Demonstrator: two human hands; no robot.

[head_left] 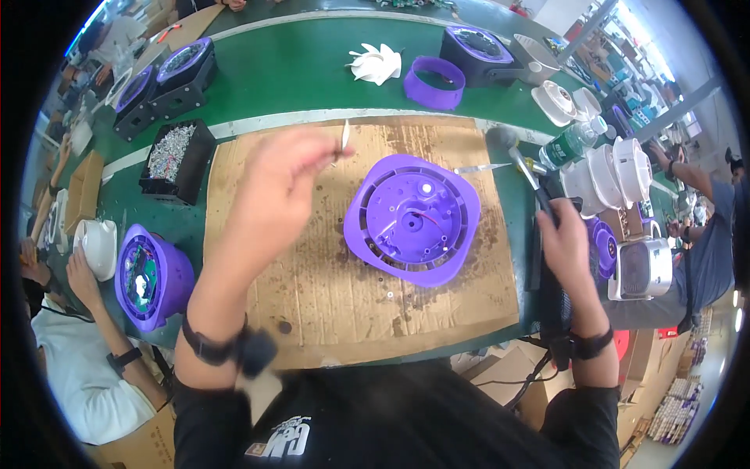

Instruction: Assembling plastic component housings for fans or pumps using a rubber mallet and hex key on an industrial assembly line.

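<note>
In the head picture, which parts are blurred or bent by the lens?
Head view: the left hand and its small metal piece are motion-blurred; the purple housing is sharp; the table edge bows near the rim; corners are black.

Left of the brown cardboard mat sits 1 black open box (packed with small silvery parts). Further left, at the bench edge, stands a brown carton.

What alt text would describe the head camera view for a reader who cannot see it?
The left hand is raised, pinching a small thin metal piece above a round purple plastic housing on a brown cardboard sheet. The right hand grips a black-handled power screwdriver beside it.
</note>
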